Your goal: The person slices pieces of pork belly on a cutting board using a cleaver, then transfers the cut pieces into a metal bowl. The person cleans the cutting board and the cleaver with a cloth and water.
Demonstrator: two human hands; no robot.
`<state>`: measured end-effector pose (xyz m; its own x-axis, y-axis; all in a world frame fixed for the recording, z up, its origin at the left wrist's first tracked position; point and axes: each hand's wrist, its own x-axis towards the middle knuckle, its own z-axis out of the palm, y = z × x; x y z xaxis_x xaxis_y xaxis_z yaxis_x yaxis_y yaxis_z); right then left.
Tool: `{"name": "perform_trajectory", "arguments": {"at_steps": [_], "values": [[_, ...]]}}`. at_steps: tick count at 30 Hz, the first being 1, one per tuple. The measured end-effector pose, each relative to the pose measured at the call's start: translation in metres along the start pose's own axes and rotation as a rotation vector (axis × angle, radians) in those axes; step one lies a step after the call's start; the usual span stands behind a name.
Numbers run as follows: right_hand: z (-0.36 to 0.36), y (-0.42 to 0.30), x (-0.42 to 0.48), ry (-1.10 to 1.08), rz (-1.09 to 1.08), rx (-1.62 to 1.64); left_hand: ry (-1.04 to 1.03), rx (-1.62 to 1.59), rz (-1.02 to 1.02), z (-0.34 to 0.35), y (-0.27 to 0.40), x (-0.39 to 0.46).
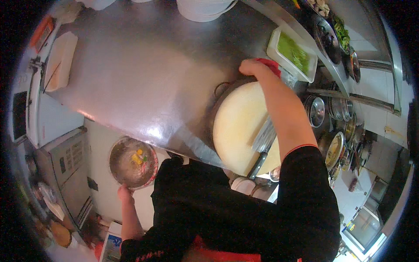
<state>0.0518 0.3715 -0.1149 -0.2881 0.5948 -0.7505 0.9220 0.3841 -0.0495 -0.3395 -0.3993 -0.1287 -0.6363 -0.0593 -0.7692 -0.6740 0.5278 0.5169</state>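
Observation:
Low at the left, my left hand [125, 193] grips the near rim of a round metal bowl [122, 160]. Small yellow pieces and a bit of green lie in the bowl, which is beside the steel counter's edge. My right hand [251, 67] is past the far side of a round chopping block [239, 121], right by a red cloth [270, 65]. Its fingers are partly hidden, so whether it grips the cloth is unclear. A cleaver [263, 144] with a black handle lies flat on the block, partly behind my right forearm.
A white plastic tub [312, 70] with green contents stands beyond the block. The steel counter [140, 82] bears a long pale container [60, 62] at the left and a white bucket [206, 9] at the back. Metal bowls [316, 111] and pans crowd the right side.

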Motion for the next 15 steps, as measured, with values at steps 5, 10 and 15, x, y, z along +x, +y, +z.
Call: {"name": "perform_trajectory", "arguments": {"at_steps": [5,10,15], "values": [[-0.015,-0.11,-0.036,0.073,-0.263,-0.31,0.003,0.167,0.069,0.013,-0.032,-0.003],[-0.002,-0.11,-0.032,0.331,-0.093,-0.312,-0.068,0.284,0.17,0.026,-0.028,-0.002],[0.028,-0.231,-0.078,0.096,0.022,-0.448,-0.162,0.246,0.177,0.037,-0.019,-0.011]]}}
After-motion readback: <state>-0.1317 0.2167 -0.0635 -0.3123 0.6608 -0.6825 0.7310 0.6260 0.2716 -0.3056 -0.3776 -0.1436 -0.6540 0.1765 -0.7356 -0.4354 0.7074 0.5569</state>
